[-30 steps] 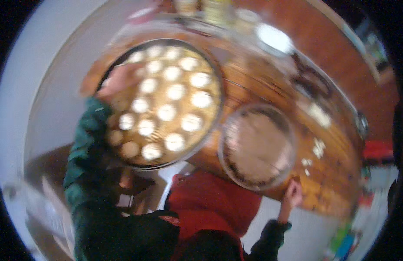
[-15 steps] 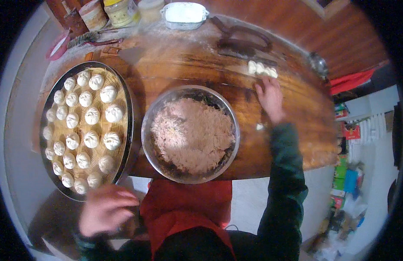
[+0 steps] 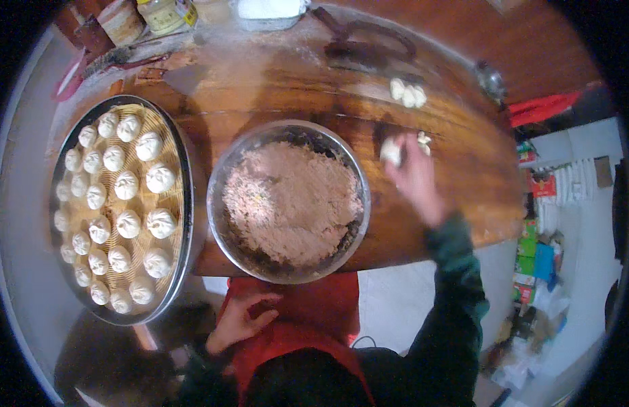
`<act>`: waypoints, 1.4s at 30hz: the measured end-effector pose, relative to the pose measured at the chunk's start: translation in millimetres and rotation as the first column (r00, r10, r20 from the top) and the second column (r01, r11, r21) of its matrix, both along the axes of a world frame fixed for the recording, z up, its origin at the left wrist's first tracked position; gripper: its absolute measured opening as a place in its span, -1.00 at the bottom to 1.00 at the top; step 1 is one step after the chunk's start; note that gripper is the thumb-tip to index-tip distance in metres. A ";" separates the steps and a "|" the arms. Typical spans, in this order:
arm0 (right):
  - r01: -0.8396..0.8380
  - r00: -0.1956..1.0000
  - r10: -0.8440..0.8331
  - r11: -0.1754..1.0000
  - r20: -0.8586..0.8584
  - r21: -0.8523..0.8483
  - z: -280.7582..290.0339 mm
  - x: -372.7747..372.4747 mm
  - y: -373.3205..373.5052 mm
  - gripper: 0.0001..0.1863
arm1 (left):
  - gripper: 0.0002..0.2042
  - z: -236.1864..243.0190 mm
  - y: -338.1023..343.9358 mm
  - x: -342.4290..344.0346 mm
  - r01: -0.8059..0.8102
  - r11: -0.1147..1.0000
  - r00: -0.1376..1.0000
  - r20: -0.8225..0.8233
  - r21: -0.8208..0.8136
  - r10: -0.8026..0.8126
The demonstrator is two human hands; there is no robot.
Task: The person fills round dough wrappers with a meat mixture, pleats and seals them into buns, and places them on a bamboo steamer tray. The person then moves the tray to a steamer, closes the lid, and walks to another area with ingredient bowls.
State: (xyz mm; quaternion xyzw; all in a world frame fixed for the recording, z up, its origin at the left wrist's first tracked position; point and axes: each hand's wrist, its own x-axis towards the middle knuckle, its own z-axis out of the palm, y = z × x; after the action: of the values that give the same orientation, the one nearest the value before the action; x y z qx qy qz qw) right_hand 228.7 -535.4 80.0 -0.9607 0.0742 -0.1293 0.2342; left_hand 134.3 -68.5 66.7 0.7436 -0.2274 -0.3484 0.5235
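The right hand (image 3: 416,178) is over the right-hand part of the wooden bench (image 3: 294,91), between its far and near edges. Its grip is grasping a pale dough lump (image 3: 390,151), which sits at the thumb and forefinger on the side facing the middle of the bench. Just beyond the fingers, on the side of the bench's right end, lie some small dough scraps (image 3: 424,142); the fingers partly hide them. Farther off, toward the far right corner, three or so dough pieces (image 3: 408,95) lie close together in a short row.

The left hand (image 3: 245,320) is below the near edge of the bench, in front of the red apron (image 3: 308,305). Its grip is released: the fingers are loosely bent, the thumb stands apart, and nothing is held. Whether it touches the apron I cannot tell.

At the middle of the near edge stands a steel bowl (image 3: 292,277) with pinkish minced filling (image 3: 294,203) heaped inside. Left of it, a round, dark-rimmed tray (image 3: 185,197) takes up the left end of the bench and reaches past the near edge. Pleated white buns (image 3: 126,184) stand in it, spaced over a woven mat (image 3: 143,202). Along the far edge are a white-filled dish (image 3: 268,10) and a yellow-lidded jar (image 3: 160,17).
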 end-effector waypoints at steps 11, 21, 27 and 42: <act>-0.190 0.923 0.109 0.963 -0.369 -0.189 -17.3 -167.2 90.4 -0.22 | -0.64 12.4 -26.2 -16.0 0.129 0.986 0.990 0.071 -0.109 -0.122; -0.084 0.979 0.023 0.951 -0.203 -0.297 -25.5 -158.0 68.7 -0.33 | -0.65 38.9 -89.1 -53.9 0.180 0.952 0.982 -0.018 -0.249 -0.190; -0.060 0.998 0.052 0.950 0.036 0.305 -47.0 -158.5 86.4 -0.30 | -0.67 23.0 -64.0 -67.7 0.164 0.958 0.973 -0.122 -0.233 -0.196; 0.105 0.985 -0.131 0.971 -0.114 -0.213 43.4 -269.4 269.8 -0.74 | -0.66 50.0 122.8 -134.9 0.183 0.874 0.983 0.070 -0.451 -0.170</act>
State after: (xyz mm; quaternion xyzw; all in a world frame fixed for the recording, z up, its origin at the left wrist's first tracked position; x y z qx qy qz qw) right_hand -40.7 -265.6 123.5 -0.9800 0.1321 -0.0884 0.1199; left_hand -0.6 54.3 116.7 0.5811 -0.3769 -0.3211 0.6458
